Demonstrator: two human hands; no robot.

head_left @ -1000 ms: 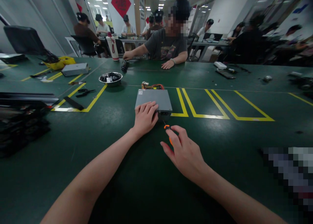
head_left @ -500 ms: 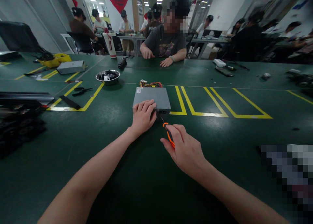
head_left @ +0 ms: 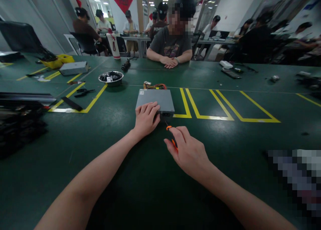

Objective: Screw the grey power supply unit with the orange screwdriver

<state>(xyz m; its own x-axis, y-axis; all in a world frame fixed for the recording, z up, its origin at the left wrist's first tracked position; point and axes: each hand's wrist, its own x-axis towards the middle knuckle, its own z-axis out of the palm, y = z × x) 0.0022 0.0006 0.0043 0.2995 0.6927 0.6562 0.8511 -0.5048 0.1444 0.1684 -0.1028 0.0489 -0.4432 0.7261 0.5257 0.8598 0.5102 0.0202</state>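
Note:
A grey metal computer power supply (head_left: 162,98) lies flat on the green table, its bundle of coloured cables (head_left: 152,86) at the far side. My left hand (head_left: 147,118) grips its near left part, fingers across the top and thumb down by the front edge. An orange and dark screwdriver (head_left: 169,127) is in my right hand (head_left: 189,149), held by the handle between fingers and thumb. Its thin shaft points up toward the front face, near the socket. Whether the tip touches the case, I cannot tell. My palm and fingers hide part of the handle.
A steel bowl (head_left: 110,78) of small parts stands beyond on the left, near pliers (head_left: 84,92) and a dark strip (head_left: 72,103). Dark machinery (head_left: 20,126) sits at the left edge. Yellow tape (head_left: 213,118) marks the table. Across it a person (head_left: 172,46) sits with hands together.
The screwdriver's handle has turned slightly in my right hand, with less of it showing. My left hand stays on the power supply. The person opposite has brought both hands together.

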